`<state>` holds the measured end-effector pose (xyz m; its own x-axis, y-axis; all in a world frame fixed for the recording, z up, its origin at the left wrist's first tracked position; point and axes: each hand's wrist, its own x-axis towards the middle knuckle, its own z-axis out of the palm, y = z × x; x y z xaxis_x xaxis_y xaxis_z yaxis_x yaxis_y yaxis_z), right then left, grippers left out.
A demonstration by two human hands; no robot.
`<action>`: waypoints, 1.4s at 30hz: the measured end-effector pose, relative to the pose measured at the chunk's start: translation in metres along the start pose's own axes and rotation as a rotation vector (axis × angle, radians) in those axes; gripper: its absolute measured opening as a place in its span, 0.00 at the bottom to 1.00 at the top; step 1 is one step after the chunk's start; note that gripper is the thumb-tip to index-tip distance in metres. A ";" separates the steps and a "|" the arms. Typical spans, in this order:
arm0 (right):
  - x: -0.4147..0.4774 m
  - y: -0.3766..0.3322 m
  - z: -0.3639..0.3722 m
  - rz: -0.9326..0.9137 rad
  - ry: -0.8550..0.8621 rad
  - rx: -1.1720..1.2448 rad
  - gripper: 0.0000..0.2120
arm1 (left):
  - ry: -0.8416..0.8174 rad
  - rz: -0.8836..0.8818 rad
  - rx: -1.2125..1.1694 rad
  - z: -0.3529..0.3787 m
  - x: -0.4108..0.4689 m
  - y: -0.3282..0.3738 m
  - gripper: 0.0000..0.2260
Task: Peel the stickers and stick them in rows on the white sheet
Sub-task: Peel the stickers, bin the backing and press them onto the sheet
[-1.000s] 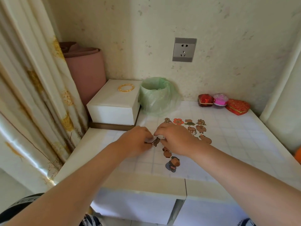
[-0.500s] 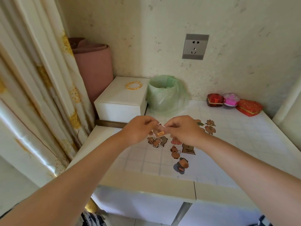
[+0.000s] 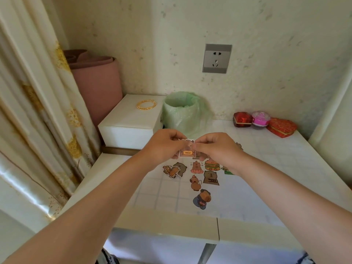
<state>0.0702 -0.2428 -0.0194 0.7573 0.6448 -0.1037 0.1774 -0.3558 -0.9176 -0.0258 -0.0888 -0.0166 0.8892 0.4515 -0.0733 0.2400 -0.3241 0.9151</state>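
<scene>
Our left hand (image 3: 163, 144): the thumb and fingers pinch the left side of the "Hello" sticker (image 3: 187, 151).
Our right hand (image 3: 215, 147): the fingertips pinch the top right edge of the same sticker.
"Hello" sticker: we hold it up in the air between our two hands, above the table (image 3: 285, 149).
Other stickers: a burger sticker (image 3: 211, 164) and some brown animal stickers (image 3: 196, 182) lie just under our hands and a bit closer to us.
White sheet (image 3: 247, 197): it lies flat on the table, and the stickers are on it.
Green-bagged bin (image 3: 182, 111): it stands behind our hands, by the wall.
White box (image 3: 131, 121): it sits left of the bin, with gold bangles (image 3: 146, 104) on top.
</scene>
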 end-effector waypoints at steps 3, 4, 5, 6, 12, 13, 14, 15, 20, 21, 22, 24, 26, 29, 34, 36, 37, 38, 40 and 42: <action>0.001 -0.002 -0.006 0.011 0.008 0.041 0.05 | -0.003 -0.010 -0.063 0.005 0.004 0.007 0.06; 0.001 -0.001 -0.008 0.011 0.017 0.059 0.04 | -0.001 0.001 -0.057 0.007 0.005 0.008 0.06; 0.001 -0.001 -0.010 0.008 0.029 0.075 0.04 | 0.004 0.017 -0.047 0.008 0.007 0.011 0.06; 0.001 -0.001 -0.012 0.002 0.043 0.090 0.03 | 0.009 0.033 -0.036 0.010 0.008 0.013 0.06; 0.000 -0.002 -0.021 -0.022 0.139 0.068 0.02 | 0.042 0.083 -0.025 0.024 0.010 0.023 0.02; 0.000 -0.002 -0.023 -0.034 0.149 0.051 0.02 | 0.056 0.091 -0.019 0.027 0.011 0.023 0.02; -0.001 -0.002 -0.024 -0.046 0.156 0.043 0.02 | 0.070 0.099 -0.014 0.029 0.011 0.024 0.02; 0.000 -0.002 -0.025 -0.058 0.155 0.046 0.02 | 0.081 0.101 -0.019 0.030 0.012 0.024 0.02; -0.001 0.001 -0.034 -0.103 0.121 0.016 0.05 | 0.077 0.054 -0.063 0.035 0.012 0.028 0.02; -0.001 0.002 -0.035 -0.112 0.125 0.010 0.05 | 0.067 0.056 -0.061 0.036 0.012 0.029 0.02; -0.002 0.004 -0.036 -0.121 0.130 0.007 0.04 | 0.055 0.060 -0.062 0.037 0.011 0.030 0.01; -0.002 0.006 -0.037 -0.165 0.154 -0.030 0.05 | 0.048 0.067 -0.061 0.040 0.009 0.031 0.01; -0.001 0.009 -0.038 -0.240 0.203 -0.116 0.06 | 0.058 0.081 -0.068 0.044 0.008 0.031 0.03; -0.001 0.010 -0.038 -0.329 0.265 -0.199 0.06 | 0.059 0.085 -0.155 0.050 0.005 0.033 0.05; -0.003 0.003 -0.042 -0.185 0.146 0.053 0.07 | 0.069 0.088 -0.180 0.047 0.004 0.035 0.05; -0.002 0.002 -0.046 -0.052 0.025 0.216 0.10 | 0.060 0.096 -0.167 0.044 0.004 0.036 0.05; -0.001 0.003 -0.048 -0.008 -0.029 0.277 0.10 | 0.052 0.107 -0.161 0.043 0.003 0.037 0.05; 0.000 0.004 -0.050 0.024 -0.078 0.322 0.11 | 0.046 0.122 -0.156 0.042 0.002 0.038 0.05; 0.002 0.005 -0.051 0.056 -0.136 0.367 0.12 | 0.042 0.145 -0.145 0.041 0.001 0.039 0.05; 0.003 0.006 -0.051 0.050 -0.127 0.353 0.13 | 0.043 0.156 -0.136 0.040 0.000 0.040 0.05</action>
<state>0.1055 -0.2780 -0.0058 0.6717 0.7190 -0.1785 -0.1022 -0.1487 -0.9836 -0.0004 -0.1351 0.0035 0.8933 0.4408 0.0877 0.0433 -0.2787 0.9594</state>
